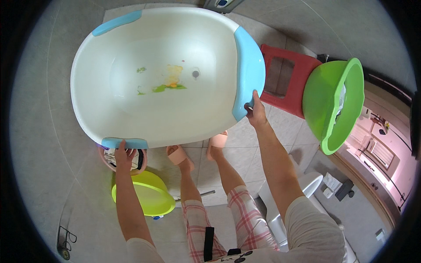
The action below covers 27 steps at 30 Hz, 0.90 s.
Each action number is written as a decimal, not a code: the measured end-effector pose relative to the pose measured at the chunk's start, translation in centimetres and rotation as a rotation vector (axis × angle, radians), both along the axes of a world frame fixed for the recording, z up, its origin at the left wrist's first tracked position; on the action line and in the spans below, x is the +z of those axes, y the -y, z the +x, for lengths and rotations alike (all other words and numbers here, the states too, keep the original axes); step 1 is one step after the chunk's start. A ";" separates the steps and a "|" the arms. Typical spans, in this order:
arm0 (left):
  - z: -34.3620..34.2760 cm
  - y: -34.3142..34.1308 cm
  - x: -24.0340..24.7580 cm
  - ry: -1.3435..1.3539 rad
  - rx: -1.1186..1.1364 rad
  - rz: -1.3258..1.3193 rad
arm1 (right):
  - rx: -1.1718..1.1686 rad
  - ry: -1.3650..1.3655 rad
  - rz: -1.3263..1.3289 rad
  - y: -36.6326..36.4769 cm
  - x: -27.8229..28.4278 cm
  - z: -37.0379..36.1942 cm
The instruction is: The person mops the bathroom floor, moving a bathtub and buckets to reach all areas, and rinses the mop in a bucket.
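A large white baby bathtub (144,111) with light blue rim pieces fills the upper middle of the view. Its inside faces me, showing a worn green and yellow picture and a round grey drain plug. My left hand (124,154) grips the blue piece on the near left rim, thumb on top. At the right end, my right hand (258,111) holds the lower corner of the wide blue rim, its thumb laid over the edge. The other fingers of both hands are mostly hidden by the rim.
A red plastic stool (294,83) stands right of the tub, with a green basin (322,96) holding cloth beside it. Below the tub's left side are a pink basin (142,162) with clothes and a yellow-green basin (151,197). A white toilet (311,184) stands at lower right.
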<state>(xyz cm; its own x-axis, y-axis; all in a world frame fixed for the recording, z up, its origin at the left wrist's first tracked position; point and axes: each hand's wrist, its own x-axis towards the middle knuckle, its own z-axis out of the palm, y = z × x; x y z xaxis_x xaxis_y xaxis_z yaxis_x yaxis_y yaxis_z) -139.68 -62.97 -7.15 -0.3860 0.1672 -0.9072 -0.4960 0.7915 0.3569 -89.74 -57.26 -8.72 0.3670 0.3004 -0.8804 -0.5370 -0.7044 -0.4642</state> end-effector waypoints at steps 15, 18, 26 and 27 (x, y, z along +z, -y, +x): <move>2.3 -3.8 5.0 -0.023 -0.056 0.069 | 0.101 0.133 -0.146 -4.0 1.7 1.0; 3.8 -5.2 6.8 -0.067 -0.063 0.036 | 0.126 0.201 -0.163 -4.4 1.8 1.1; 2.2 -4.9 6.1 -0.076 -0.105 0.027 | 0.179 0.231 -0.246 -6.0 2.8 0.7; 2.3 -4.8 6.0 -0.090 -0.105 0.026 | 0.178 0.258 -0.223 -5.8 2.8 0.6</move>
<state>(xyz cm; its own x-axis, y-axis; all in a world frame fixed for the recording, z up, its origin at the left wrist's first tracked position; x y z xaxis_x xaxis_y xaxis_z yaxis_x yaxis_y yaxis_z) -137.36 -58.17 -1.11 -0.4450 0.2335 -0.8646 -0.3763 0.8273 0.4171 -89.17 -51.42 -5.91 0.5445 0.1906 -0.8168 -0.2825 -0.8753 -0.3925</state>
